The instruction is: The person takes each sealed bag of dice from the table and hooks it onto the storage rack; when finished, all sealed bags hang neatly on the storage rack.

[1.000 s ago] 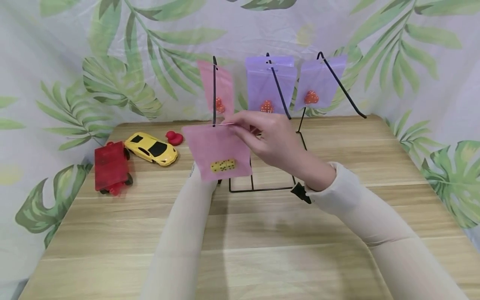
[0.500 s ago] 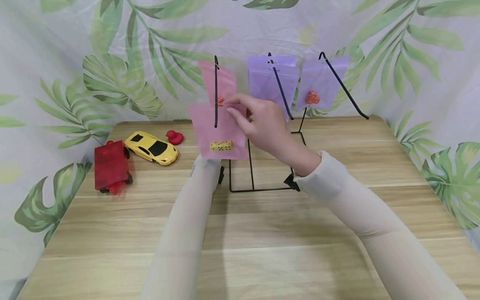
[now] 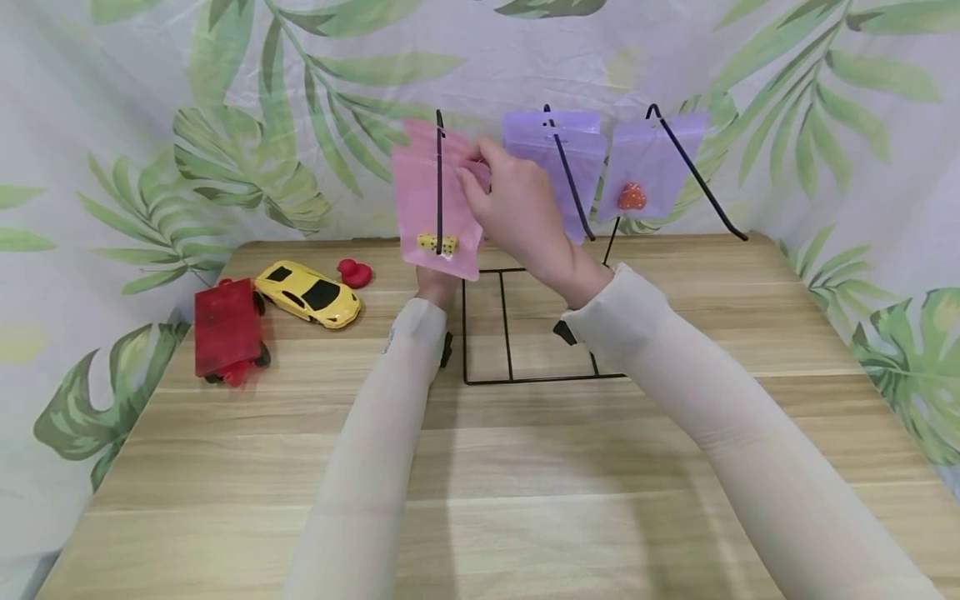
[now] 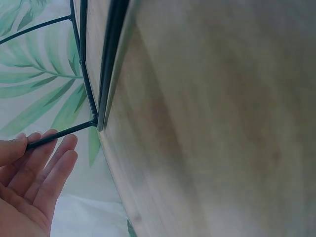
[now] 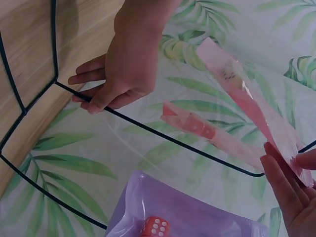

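Note:
My right hand (image 3: 517,200) pinches the top edge of a pink plastic bag (image 3: 416,196) with yellow dice (image 3: 448,245) in it. The bag hangs on the left hook (image 3: 439,179) of a black wire rack (image 3: 540,380), close in front of another pink bag. In the right wrist view that rear bag (image 5: 237,145) holds orange-red dice and hangs a short way off. Low behind the front bag, my left hand (image 3: 437,286) is partly hidden. The left wrist view shows its thumb and fingers gripping a rack upright (image 4: 64,132).
Purple bags (image 3: 555,150) hang on the middle hook, and another purple bag (image 3: 660,158) with orange-red dice hangs on the right hook. On the table's left lie a red toy vehicle (image 3: 227,325), a yellow toy car (image 3: 309,293) and a red toy duck (image 3: 354,273). A leaf-patterned cloth stands behind.
My right hand has moved up and back along the left hook, carrying the yellow-dice bag from the hook's front end to near the rear pink bag. My left arm stays nearly still.

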The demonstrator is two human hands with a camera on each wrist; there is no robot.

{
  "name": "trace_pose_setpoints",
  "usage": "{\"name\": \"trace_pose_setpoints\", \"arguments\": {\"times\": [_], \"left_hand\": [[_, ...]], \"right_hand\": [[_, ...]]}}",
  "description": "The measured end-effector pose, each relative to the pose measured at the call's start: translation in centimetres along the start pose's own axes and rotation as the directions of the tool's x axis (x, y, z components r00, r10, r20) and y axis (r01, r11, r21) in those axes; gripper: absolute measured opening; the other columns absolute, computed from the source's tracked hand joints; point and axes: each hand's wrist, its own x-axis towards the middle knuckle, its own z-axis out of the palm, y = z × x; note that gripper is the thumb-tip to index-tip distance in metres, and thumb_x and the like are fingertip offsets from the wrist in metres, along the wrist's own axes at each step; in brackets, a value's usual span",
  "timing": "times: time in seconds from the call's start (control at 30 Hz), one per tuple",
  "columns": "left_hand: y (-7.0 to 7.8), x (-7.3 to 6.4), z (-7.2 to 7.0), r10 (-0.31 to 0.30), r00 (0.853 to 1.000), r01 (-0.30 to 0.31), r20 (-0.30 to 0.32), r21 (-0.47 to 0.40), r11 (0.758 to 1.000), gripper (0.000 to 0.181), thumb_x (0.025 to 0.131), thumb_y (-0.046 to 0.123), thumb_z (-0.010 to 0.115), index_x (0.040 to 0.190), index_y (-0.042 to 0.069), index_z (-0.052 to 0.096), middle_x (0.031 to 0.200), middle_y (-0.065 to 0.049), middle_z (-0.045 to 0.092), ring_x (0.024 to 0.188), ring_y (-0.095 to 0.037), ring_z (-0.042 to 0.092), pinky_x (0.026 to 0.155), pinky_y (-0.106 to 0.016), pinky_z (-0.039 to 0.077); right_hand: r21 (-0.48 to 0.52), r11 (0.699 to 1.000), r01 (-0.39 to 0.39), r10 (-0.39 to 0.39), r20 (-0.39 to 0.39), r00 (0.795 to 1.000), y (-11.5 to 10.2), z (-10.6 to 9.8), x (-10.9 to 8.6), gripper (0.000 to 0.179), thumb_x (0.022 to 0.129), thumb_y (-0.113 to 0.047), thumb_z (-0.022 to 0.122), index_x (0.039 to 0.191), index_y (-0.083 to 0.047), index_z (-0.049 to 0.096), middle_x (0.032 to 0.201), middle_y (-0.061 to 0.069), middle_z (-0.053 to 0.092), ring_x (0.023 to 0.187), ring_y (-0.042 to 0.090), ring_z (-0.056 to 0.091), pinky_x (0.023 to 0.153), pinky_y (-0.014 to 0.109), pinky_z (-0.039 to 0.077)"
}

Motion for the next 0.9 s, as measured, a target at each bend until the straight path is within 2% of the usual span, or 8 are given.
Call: {"name": "trace_pose_setpoints", "arguments": {"times": [0.03, 0.2, 0.27, 0.33, 0.43, 0.6, 0.8, 0.9], "left_hand": [[1.3, -1.2, 0.2, 0.01, 1.0, -0.01, 0.002, 0.084, 0.996, 0.033, 0.099, 0.006, 0.055, 0.131, 0.006, 0.052, 0.105, 0.001, 0.058, 0.093, -0.011, 0.053, 0.084, -0.023, 0.046], [2.1, -1.5, 0.4, 0.022, 0.999, -0.019, 0.025, -0.139, 0.99, 0.033, 0.099, 0.007, 0.058, 0.131, 0.01, 0.055, 0.104, 0.002, 0.06, 0.088, -0.01, 0.053, 0.078, -0.023, 0.046], [1.5, -0.8, 0.4, 0.058, 0.998, -0.058, 0.017, 0.04, 0.998, 0.028, 0.099, 0.013, 0.058, 0.126, 0.011, 0.059, 0.109, 0.0, 0.062, 0.089, -0.01, 0.052, 0.077, -0.022, 0.044], [1.0, 0.0, 0.4, 0.092, 0.996, -0.093, 0.015, 0.255, 0.962, 0.024, 0.1, 0.02, 0.056, 0.121, 0.01, 0.061, 0.109, -0.004, 0.061, 0.085, -0.012, 0.05, 0.072, -0.023, 0.042], [0.2, 0.8, 0.4, 0.119, 0.993, -0.105, 0.006, 0.52, 0.848, 0.025, 0.1, 0.03, 0.053, 0.113, 0.011, 0.063, 0.101, -0.007, 0.061, 0.075, -0.017, 0.046, 0.063, -0.027, 0.038], [-0.1, 1.1, 0.3, 0.113, 0.994, -0.094, -0.007, 0.506, 0.857, 0.027, 0.099, 0.03, 0.056, 0.118, 0.011, 0.064, 0.107, -0.008, 0.064, 0.08, -0.017, 0.048, 0.066, -0.027, 0.039], [-0.2, 1.4, 0.5, 0.261, 0.96, -0.257, 0.099, 0.676, 0.691, 0.024, 0.102, 0.024, 0.054, 0.1, 0.005, 0.068, 0.091, -0.016, 0.069, 0.061, -0.019, 0.047, 0.055, -0.029, 0.034], [-0.4, 1.5, 0.6, 0.285, 0.955, -0.273, 0.089, 0.645, 0.714, 0.022, 0.101, 0.024, 0.055, 0.099, 0.006, 0.067, 0.089, -0.013, 0.067, 0.062, -0.019, 0.045, 0.057, -0.029, 0.035]], "right_hand": [[-0.006, 1.0, -0.01, 0.01, -0.003, 1.0, 0.0, 0.1, 0.1, 0.023, 0.102, -0.026, 0.055, 0.108, -0.005, 0.065, 0.071, 0.009, 0.061, 0.06, 0.022, 0.049, 0.059, 0.031, 0.038], [-0.027, 0.998, -0.05, 0.049, -0.017, 0.999, 0.2, 0.5, 0.9, 0.026, 0.102, -0.028, 0.055, 0.111, -0.006, 0.065, 0.073, 0.008, 0.061, 0.063, 0.021, 0.052, 0.06, 0.03, 0.039], [-0.029, 0.998, -0.064, 0.063, -0.022, 0.998, 0.3, 0.6, 1.1, 0.027, 0.102, -0.03, 0.055, 0.113, -0.007, 0.065, 0.074, 0.007, 0.061, 0.064, 0.02, 0.053, 0.061, 0.029, 0.04], [-0.022, 0.997, -0.074, 0.074, -0.026, 0.997, 0.5, 0.7, 1.3, 0.027, 0.102, -0.03, 0.056, 0.113, -0.008, 0.065, 0.074, 0.008, 0.061, 0.064, 0.021, 0.054, 0.061, 0.029, 0.04], [-0.025, 0.996, -0.083, 0.082, -0.035, 0.996, 0.8, 0.9, 1.4, 0.027, 0.102, -0.032, 0.056, 0.111, -0.007, 0.065, 0.072, 0.007, 0.059, 0.065, 0.021, 0.055, 0.061, 0.03, 0.041], [-0.033, 0.996, -0.077, 0.076, -0.05, 0.996, 1.2, 1.2, 1.7, 0.029, 0.101, -0.034, 0.056, 0.105, -0.007, 0.065, 0.07, 0.006, 0.057, 0.064, 0.022, 0.056, 0.06, 0.03, 0.04], [0.014, 0.998, -0.069, 0.069, -0.038, 0.997, 2.1, 1.1, 1.4, 0.031, 0.1, -0.037, 0.058, 0.106, -0.007, 0.063, 0.084, 0.008, 0.07, 0.074, 0.019, 0.068, 0.067, 0.028, 0.05], [0.065, 0.994, -0.09, 0.091, -0.009, 0.996, 2.6, 1.0, 0.5, 0.034, 0.099, -0.04, 0.059, 0.109, -0.007, 0.061, 0.101, 0.007, 0.074, 0.088, 0.015, 0.072, 0.078, 0.026, 0.055]]}}
